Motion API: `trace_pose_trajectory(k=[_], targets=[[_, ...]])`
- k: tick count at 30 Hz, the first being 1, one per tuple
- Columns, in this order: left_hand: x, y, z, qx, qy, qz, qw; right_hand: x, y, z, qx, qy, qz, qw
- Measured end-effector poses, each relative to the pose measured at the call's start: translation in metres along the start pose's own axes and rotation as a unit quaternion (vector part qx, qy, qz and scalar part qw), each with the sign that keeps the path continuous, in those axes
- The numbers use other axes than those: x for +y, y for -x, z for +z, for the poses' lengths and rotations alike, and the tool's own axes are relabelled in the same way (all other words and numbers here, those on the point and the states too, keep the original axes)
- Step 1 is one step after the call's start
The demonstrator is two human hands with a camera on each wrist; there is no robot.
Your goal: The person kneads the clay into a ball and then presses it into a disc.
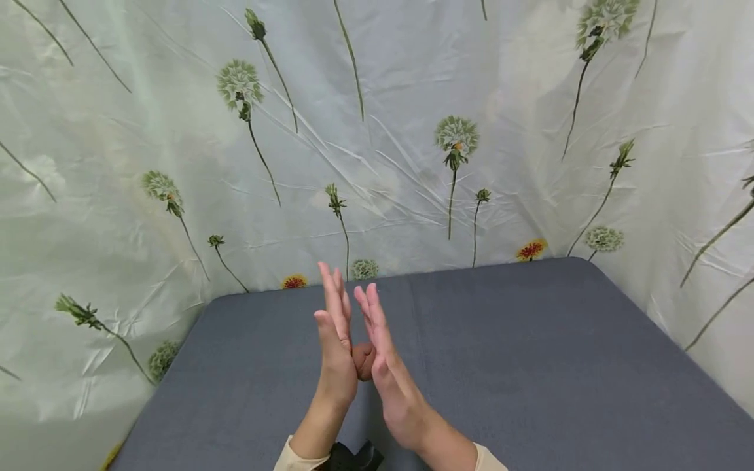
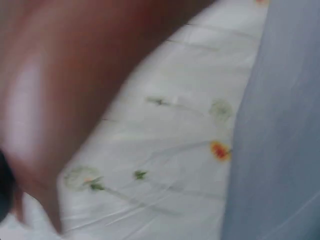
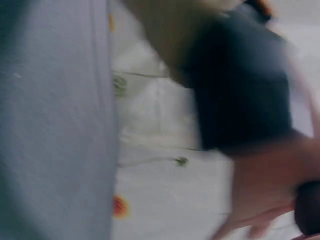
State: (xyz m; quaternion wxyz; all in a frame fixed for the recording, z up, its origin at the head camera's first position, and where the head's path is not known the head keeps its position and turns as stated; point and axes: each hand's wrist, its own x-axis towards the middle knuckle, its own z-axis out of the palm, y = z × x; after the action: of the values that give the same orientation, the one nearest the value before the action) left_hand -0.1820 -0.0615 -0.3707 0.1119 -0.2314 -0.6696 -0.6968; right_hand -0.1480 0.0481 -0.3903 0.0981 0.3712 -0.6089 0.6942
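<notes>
A reddish-brown lump [image 1: 364, 361], round and soft-looking like modelling clay, sits between two facing palms above the table. On one side the left hand [image 1: 337, 353] presses against it, fingers straight and pointing up and away. From the other side the right hand [image 1: 393, 386] presses too, its fingers also extended. The fingertips of the two hands stand a little apart. Part of the lump is hidden by the palms. Close up and blurred, the left hand [image 2: 55, 95] fills the upper left of the left wrist view. The right wrist view is smeared by motion.
Beneath the hands spreads a table with a dark grey cloth [image 1: 530, 353]. A pale curtain [image 1: 400, 85] printed with dandelions hangs behind it and along both sides. A black wrist strap [image 1: 347, 456] shows at the bottom of the head view.
</notes>
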Motion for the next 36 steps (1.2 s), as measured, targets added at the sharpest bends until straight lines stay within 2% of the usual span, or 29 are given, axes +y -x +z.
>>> trace_pose_trajectory(k=[2, 4, 6, 8, 11, 14, 18, 20, 23, 25, 27, 30, 33, 36], targets=[[-0.005, 0.004, 0.005, -0.033, 0.008, -0.027, 0.9991, -0.009, -0.003, -0.005, 0.01, 0.023, -0.03, 0.999], [-0.008, 0.01, 0.013, -0.065, 0.015, -0.039, 0.997, -0.015, -0.007, -0.013, 0.026, 0.046, -0.049, 0.997], [-0.008, 0.015, 0.02, -0.087, 0.023, -0.035, 0.9953, -0.016, -0.01, -0.021, 0.041, 0.055, -0.048, 0.997], [-0.005, 0.019, 0.027, -0.094, 0.016, -0.015, 0.9953, -0.011, -0.011, -0.029, 0.047, 0.048, -0.033, 0.997], [0.002, 0.021, 0.028, -0.08, -0.01, 0.015, 0.9966, 0.005, -0.01, -0.033, 0.038, 0.014, 0.009, 0.999], [0.008, 0.017, 0.021, -0.05, -0.034, 0.029, 0.9977, 0.019, -0.008, -0.026, 0.018, -0.012, 0.033, 0.999], [0.01, 0.007, 0.007, 0.003, -0.046, 0.033, 0.9984, 0.021, -0.006, -0.012, 0.0, -0.019, 0.03, 0.999], [0.008, 0.003, 0.003, 0.02, -0.033, 0.019, 0.9991, 0.016, -0.005, -0.007, -0.006, -0.009, 0.017, 1.0], [0.004, 0.002, 0.008, 0.007, 0.011, -0.015, 0.9998, 0.003, -0.008, -0.009, -0.001, 0.02, -0.025, 0.999], [0.003, 0.005, 0.017, -0.025, 0.034, -0.041, 0.9983, -0.006, -0.013, -0.016, 0.017, 0.043, -0.059, 0.997], [0.002, 0.01, 0.027, -0.063, 0.046, -0.058, 0.9953, -0.011, -0.016, -0.027, 0.043, 0.058, -0.075, 0.995], [0.005, 0.017, 0.037, -0.088, 0.037, -0.066, 0.9932, -0.009, -0.018, -0.039, 0.063, 0.051, -0.057, 0.995], [0.01, 0.019, 0.038, -0.071, 0.017, -0.057, 0.9957, 0.003, -0.017, -0.042, 0.054, 0.032, -0.019, 0.998], [0.015, 0.02, 0.032, -0.049, -0.008, -0.038, 0.998, 0.017, -0.015, -0.036, 0.034, 0.016, 0.005, 0.999]])
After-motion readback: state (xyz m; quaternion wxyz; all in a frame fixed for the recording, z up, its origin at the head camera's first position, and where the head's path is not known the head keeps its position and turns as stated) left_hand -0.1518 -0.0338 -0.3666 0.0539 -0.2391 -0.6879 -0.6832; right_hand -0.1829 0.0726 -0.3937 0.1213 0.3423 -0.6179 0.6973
